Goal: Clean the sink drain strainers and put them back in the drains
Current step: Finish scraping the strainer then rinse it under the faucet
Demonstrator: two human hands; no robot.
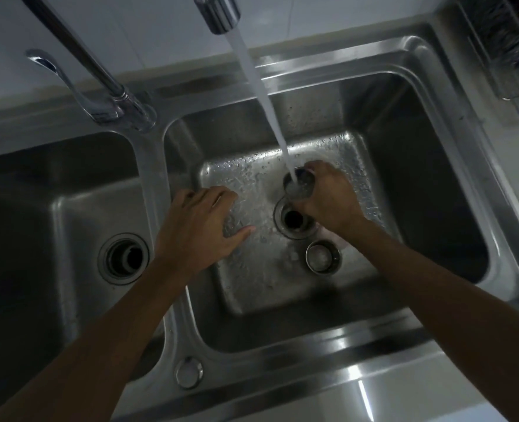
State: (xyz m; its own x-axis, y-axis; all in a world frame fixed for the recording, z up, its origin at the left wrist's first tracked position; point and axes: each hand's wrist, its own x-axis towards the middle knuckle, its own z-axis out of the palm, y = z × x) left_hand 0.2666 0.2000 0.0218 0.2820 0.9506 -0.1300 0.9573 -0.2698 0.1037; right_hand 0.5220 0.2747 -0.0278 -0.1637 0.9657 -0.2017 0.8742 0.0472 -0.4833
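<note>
- The double-basin stainless steel sink fills most of the view, its raised rim running around both basins and a steel divider ridge parting the left basin from the right.
- The right basin's wet floor lies bare along its near side and toward its right wall; the far middle is taken up by the hands and the falling water.
- The chrome swivel tap spout hangs over the right basin, and a stream of running water drops from it at a slant.
- The right hand is closed around a round steel drain strainer, holding it directly under the stream, just above the open right drain hole.
- A second round steel strainer cup sits on the basin floor (just on the near side of that drain), below the right wrist and apart from both hands.
- The left hand is spread wide, fingers apart, holding nothing; it is over the left part of the right basin, near the divider. Whether it touches the floor cannot be told.
- The left basin's round drain opening is uncovered, with bare steel around it.
- A small round steel cap sits on the near rim between the basins.
- A wire rack stands on the worktop at far right.
</note>
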